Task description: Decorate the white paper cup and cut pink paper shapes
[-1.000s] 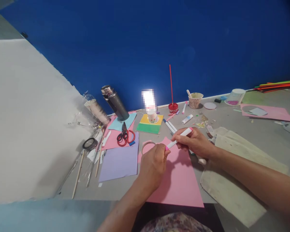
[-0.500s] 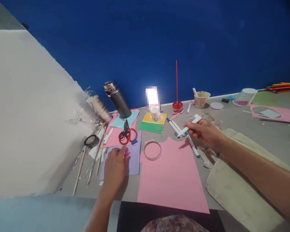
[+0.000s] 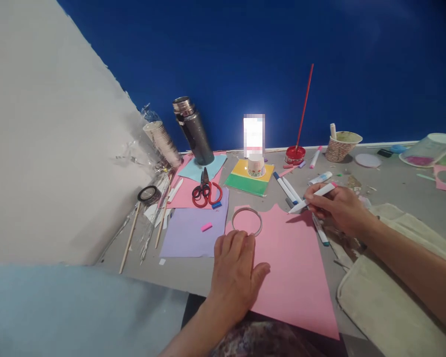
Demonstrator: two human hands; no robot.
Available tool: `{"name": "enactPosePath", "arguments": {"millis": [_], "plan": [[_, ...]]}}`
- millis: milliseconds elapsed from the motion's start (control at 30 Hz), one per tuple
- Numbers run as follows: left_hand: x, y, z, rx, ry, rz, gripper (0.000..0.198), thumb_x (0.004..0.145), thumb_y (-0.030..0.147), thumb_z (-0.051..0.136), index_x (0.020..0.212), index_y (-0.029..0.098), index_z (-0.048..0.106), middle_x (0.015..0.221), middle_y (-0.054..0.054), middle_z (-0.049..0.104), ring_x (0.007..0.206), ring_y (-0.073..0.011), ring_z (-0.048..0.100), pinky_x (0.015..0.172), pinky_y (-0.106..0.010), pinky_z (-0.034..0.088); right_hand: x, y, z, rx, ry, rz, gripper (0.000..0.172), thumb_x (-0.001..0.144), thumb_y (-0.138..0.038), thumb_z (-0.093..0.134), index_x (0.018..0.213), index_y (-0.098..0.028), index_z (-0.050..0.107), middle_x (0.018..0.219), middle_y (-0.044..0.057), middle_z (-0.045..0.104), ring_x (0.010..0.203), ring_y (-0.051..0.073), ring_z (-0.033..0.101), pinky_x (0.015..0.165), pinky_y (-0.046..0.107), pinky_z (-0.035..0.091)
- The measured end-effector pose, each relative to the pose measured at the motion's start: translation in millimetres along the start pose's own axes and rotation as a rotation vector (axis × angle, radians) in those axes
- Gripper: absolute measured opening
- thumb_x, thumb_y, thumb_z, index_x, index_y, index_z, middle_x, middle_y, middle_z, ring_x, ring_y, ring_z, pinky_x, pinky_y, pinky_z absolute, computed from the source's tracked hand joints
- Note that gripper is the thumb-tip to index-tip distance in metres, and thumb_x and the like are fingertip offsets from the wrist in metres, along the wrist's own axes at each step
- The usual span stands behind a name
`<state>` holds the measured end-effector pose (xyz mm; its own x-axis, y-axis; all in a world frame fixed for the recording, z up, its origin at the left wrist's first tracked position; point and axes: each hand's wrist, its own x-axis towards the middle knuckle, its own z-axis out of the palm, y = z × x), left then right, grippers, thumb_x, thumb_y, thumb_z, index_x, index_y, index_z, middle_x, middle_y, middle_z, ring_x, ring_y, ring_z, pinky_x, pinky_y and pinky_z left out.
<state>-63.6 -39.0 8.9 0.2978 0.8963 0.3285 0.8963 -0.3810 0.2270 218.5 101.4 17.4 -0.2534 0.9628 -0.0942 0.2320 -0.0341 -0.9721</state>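
My right hand (image 3: 336, 206) grips a white marker (image 3: 314, 197) with a pink end, its tip just above the upper right part of a pink paper sheet (image 3: 282, 267). Fingers outstretched, my left hand (image 3: 236, 275) lies over the left edge of that sheet. Its fingertips reach the near edge of a thin ring (image 3: 233, 221), which rests on the sheet; whether they touch it I cannot tell. On the purple paper (image 3: 186, 233) to the left lies a pink marker cap (image 3: 206, 227). Red-handled scissors (image 3: 207, 191) and a blue cap (image 3: 216, 205) are just beyond.
Several markers (image 3: 287, 188) lie past the pink sheet. Behind stand a dark flask (image 3: 195, 131), a paper cup (image 3: 256, 167) near a blurred bright patch, a red-based stick (image 3: 295, 154) and a patterned cup (image 3: 341, 148). A cloth bag (image 3: 390, 297) lies under my right forearm.
My left hand has let go of the pink cap on the purple paper and moved right onto the pink sheet. My right hand still holds the marker. The view has shifted.
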Motion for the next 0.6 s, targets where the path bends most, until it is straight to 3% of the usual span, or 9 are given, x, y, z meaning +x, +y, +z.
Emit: {"name": "enactPosePath", "arguments": {"millis": [133,367,600], "plan": [[-1,-4,3.0,-0.010,-0.005,-0.009,0.043,0.097,0.033,0.066,0.135,0.014,0.057,0.128,-0.015,0.066,0.117,-0.0320,0.057,0.101,-0.054,0.043,-4,-5,4,0.055,0.058,0.035,0.039,0.088,-0.055,0.075,0.078,-0.020,0.060,0.063,-0.002,0.054,0.054,0.011,0.044,0.050,0.027,0.030],[-6,-1,4.5,0.082,-0.019,0.017,0.049,0.100,0.040,0.062,0.140,0.013,0.057,0.136,-0.015,0.067,0.127,-0.0327,0.057,0.110,-0.058,0.036,-3,0,3,0.154,0.124,0.085,0.042,0.081,-0.058,0.082,0.083,-0.020,0.063,0.063,-0.002,0.057,0.052,0.010,0.047,0.048,0.024,0.034],[-6,11,8.1,0.152,-0.064,-0.029,0.066,0.093,0.052,0.071,0.141,0.009,0.058,0.140,-0.014,0.066,0.132,-0.0309,0.056,0.114,-0.052,0.039,0,0,0,0.279,0.249,0.173,0.044,0.064,-0.048,0.095,0.090,-0.022,0.070,0.063,0.002,0.063,0.049,0.011,0.048,0.042,0.023,0.036]]}}
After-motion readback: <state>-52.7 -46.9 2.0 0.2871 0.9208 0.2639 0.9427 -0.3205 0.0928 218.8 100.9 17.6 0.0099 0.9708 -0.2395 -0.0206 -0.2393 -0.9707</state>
